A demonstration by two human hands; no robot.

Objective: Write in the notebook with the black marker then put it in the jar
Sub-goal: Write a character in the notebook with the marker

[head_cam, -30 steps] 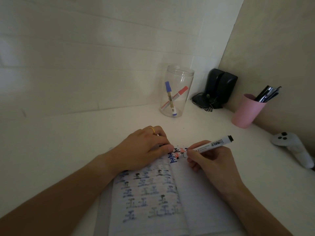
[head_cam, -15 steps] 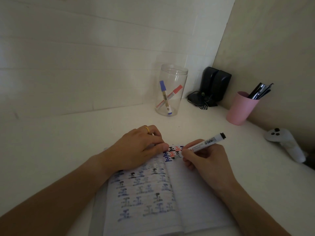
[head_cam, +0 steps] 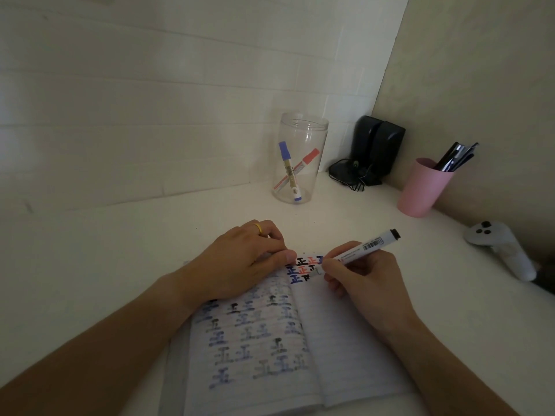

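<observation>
An open lined notebook [head_cam: 345,349] lies on the white desk in front of me, its pages covered with blue, black and red marks. My right hand [head_cam: 363,280] grips the black marker [head_cam: 360,250], a white barrel with a black end, its tip down on the top of the right page. My left hand [head_cam: 240,262], a gold ring on one finger, presses flat on the top of the left page. The clear jar [head_cam: 300,136] stands open farther back, holding a blue marker and a red marker.
Black speakers [head_cam: 378,148] with a tangle of cable sit in the back corner. A pink cup [head_cam: 423,187] of dark pens stands to the right. A white controller [head_cam: 504,250] lies near the right wall. White desk [head_cam: 120,250] spreads to the left.
The view has shifted slightly. My right hand has moved the marker tip a little down and left along the written marks, and a new black mark shows there. My left hand stays pressed on the page.
</observation>
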